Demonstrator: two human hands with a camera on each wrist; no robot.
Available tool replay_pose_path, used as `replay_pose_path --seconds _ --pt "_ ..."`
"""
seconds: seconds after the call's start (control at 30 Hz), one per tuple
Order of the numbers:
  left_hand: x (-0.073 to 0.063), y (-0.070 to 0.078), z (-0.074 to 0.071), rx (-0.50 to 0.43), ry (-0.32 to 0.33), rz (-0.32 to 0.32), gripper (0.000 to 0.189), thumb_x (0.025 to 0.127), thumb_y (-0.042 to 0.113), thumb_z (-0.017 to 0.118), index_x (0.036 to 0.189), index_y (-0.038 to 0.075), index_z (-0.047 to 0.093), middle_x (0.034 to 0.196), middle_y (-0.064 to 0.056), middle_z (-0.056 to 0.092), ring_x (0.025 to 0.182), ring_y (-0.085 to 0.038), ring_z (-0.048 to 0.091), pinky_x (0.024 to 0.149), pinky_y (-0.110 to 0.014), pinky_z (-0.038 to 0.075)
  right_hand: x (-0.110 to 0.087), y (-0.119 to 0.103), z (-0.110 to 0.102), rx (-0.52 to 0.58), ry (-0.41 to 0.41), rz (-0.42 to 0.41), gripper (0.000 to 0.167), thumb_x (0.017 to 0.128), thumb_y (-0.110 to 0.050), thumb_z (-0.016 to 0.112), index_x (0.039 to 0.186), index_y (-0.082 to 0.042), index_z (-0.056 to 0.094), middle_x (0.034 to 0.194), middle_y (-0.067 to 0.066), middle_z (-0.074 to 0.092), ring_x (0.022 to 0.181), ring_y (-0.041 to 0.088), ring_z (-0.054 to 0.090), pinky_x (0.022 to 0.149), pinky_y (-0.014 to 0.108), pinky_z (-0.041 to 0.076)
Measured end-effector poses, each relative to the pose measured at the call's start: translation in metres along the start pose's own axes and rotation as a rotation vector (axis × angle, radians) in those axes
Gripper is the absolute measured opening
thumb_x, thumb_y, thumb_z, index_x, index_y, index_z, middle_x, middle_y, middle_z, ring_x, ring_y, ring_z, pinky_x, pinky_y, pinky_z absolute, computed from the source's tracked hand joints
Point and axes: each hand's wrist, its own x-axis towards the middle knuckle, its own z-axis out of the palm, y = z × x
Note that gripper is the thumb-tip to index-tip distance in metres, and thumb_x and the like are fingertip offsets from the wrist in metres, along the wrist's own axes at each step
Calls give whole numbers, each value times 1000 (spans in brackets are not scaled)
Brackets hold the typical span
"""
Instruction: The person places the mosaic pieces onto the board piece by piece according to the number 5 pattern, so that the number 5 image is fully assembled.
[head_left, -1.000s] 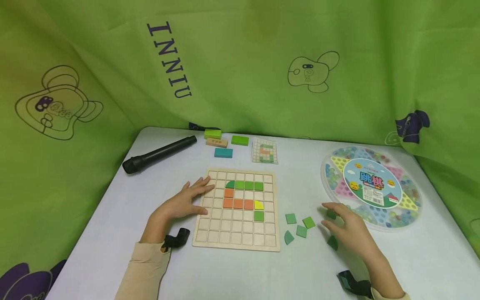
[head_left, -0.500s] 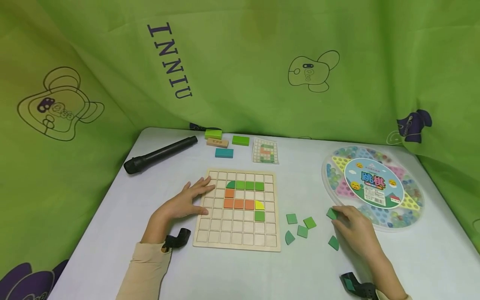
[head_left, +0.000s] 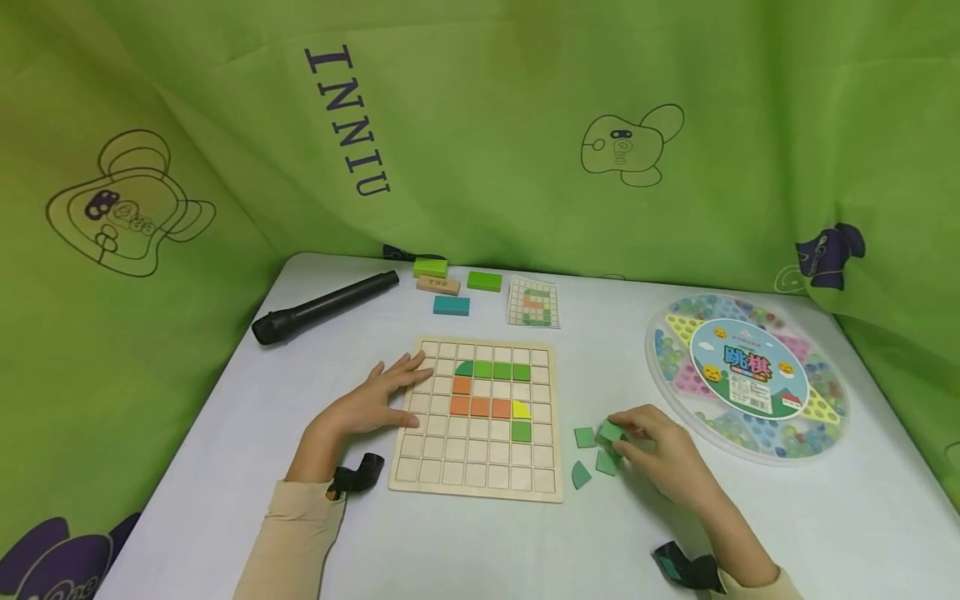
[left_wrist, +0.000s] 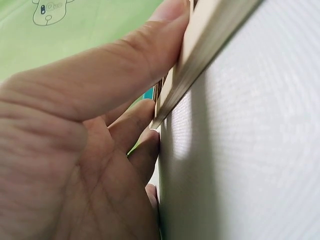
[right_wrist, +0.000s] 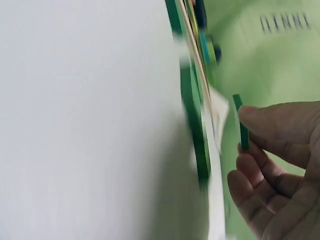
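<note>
A wooden grid board (head_left: 475, 477) bears green, orange and yellow tiles in its cells. My left hand (head_left: 371, 408) rests on its left edge, fingers spread; in the left wrist view the thumb (left_wrist: 135, 57) lies over the board's rim. My right hand (head_left: 663, 454) pinches a green square tile (head_left: 611, 431) between thumb and fingers, right of the board. Seen edge-on in the right wrist view, the held tile (right_wrist: 241, 121) is raised off the table. Around it lie a green square (head_left: 584, 437), another green square (head_left: 606, 463) and a green quarter-circle tile (head_left: 581, 475).
A small pattern card (head_left: 534, 302) lies behind the board, beside several blocks, one of them teal (head_left: 452, 306). A black microphone (head_left: 326, 308) lies at the back left. To the right is a round marble game box (head_left: 748, 379). A green curtain (head_left: 480, 150) surrounds the table.
My right hand reached the far green square tile, took hold of it, and carried it left over the other loose tiles. The left hand has stayed on the board.
</note>
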Motion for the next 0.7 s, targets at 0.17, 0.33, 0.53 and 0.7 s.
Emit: replay_pose_path --seconds 0.17,0.33,0.53,0.7 --pt "1 0 0 -2 -1 -5 81 78 29 76 147 14 36 160 -6 13 147 -32 1 116 -55 -9 13 -32 27 92 -133 -74 30 81 -11 74 110 -17 66 106 -8 61 91 11 61 78 28 55" --pt "1 1 0 -3 -1 0 81 79 30 75 147 14 36 160 -7 13 147 -32 2 116 -55 -9 22 -55 47 118 -219 -160 29 84 -13 71 112 -17 66 106 -8 61 91 9 58 78 25 52" --pt "0 2 0 -4 -3 -3 81 78 30 76 147 14 36 160 -7 13 147 -32 2 116 -55 -9 23 -64 59 63 -250 -209 27 84 -10 71 110 -14 68 106 -7 59 89 7 53 74 21 48" --pt "0 2 -1 -5 -4 -2 81 78 29 76 147 13 36 160 -8 14 147 -32 2 116 -55 -9 23 -65 63 35 -227 -230 29 82 -11 72 111 -14 69 104 -7 58 87 6 52 71 20 46"
